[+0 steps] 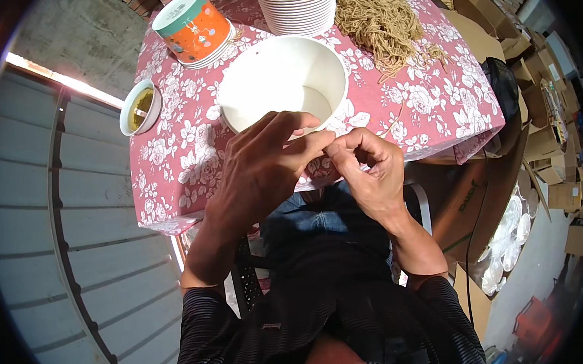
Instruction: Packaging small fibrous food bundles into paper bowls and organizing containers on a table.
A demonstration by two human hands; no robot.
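From here I see the left hand [261,160] half-curled beside the right hand [378,176], its fingers drawn close; I cannot tell if either holds anything. Beyond the fingers stands the white tub [250,85], tan cord [377,20] farther right.

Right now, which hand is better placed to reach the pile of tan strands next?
Probably the right hand: it is nearer the tan strands, while the left hand is farther left, in front of the white tub.
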